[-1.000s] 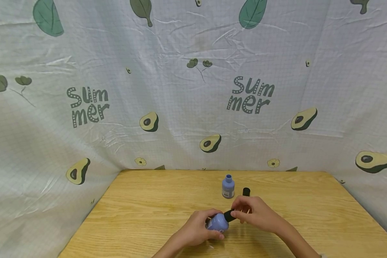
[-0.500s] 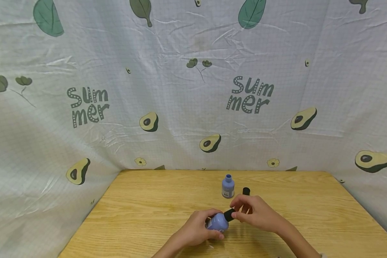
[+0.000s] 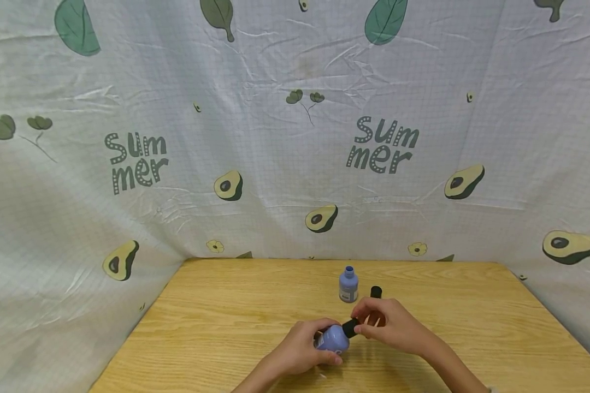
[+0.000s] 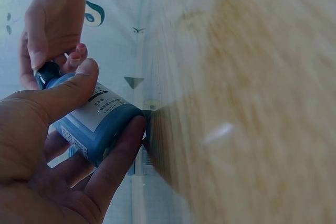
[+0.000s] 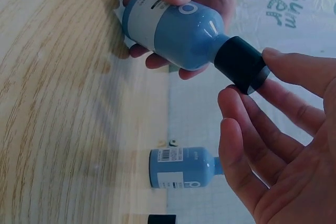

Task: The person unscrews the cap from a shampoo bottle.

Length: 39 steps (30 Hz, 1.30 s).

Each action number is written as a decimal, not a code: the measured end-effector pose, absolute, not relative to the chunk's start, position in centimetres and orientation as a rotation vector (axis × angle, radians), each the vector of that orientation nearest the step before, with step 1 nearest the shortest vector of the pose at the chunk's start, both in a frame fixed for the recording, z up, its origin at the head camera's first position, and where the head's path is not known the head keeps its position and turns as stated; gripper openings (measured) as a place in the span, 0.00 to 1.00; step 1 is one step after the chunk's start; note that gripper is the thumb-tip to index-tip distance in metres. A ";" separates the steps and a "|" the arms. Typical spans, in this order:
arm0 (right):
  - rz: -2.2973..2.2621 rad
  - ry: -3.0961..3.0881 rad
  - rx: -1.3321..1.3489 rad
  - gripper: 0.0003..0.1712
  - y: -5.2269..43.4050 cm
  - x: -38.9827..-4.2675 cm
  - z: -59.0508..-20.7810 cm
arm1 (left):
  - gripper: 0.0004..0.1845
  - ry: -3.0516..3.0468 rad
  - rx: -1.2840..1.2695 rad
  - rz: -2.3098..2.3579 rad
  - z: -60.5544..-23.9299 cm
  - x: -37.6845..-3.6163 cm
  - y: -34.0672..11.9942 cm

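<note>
My left hand [image 3: 300, 349] grips a blue plastic bottle [image 3: 333, 339] around its body, tilted with its neck up toward the right. A black cap [image 5: 237, 62] sits on the bottle's neck. At the cap's outer end, the thumb and fingers of my right hand [image 3: 395, 326] pinch it, while the other fingers curl loosely below, as the right wrist view shows. In the left wrist view the bottle's white printed label [image 4: 97, 108] faces up between thumb and fingers.
A second blue bottle [image 3: 348, 286] stands uncapped farther back on the wooden table [image 3: 236, 305]. Another black cap [image 3: 376, 292] stands right of it, partly hidden behind my right hand. A printed white cloth [image 3: 275, 136] hangs along the table's back and sides.
The right fingers have shifted slightly on the cap, baring a little more of it. The left hand and its bottle keep their place; the head view has moved a touch.
</note>
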State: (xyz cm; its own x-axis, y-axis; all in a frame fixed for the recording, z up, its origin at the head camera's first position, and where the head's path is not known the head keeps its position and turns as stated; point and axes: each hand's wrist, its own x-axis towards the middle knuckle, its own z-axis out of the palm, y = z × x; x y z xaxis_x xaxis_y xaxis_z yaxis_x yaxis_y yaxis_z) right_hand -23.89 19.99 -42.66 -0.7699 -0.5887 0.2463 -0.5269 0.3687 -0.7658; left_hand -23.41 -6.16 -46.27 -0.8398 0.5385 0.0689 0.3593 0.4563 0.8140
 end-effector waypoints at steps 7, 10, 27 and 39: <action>-1.389 2.537 -1.053 0.10 20.0 -23.9 -42.6 | 0.25 2.506 0.779 1.327 -46.2 -23.4 -6.1; -1.393 2.537 -1.031 0.11 20.0 -23.8 -42.5 | 0.25 2.507 0.778 1.323 -46.2 -23.4 -6.1; -1.366 2.588 -1.074 0.09 20.1 -23.9 -42.5 | 0.26 2.513 0.779 1.325 -46.1 -23.4 -6.2; -1.394 2.513 -1.020 0.09 20.1 -24.1 -42.6 | 0.26 2.516 0.782 1.318 -46.1 -23.5 -6.1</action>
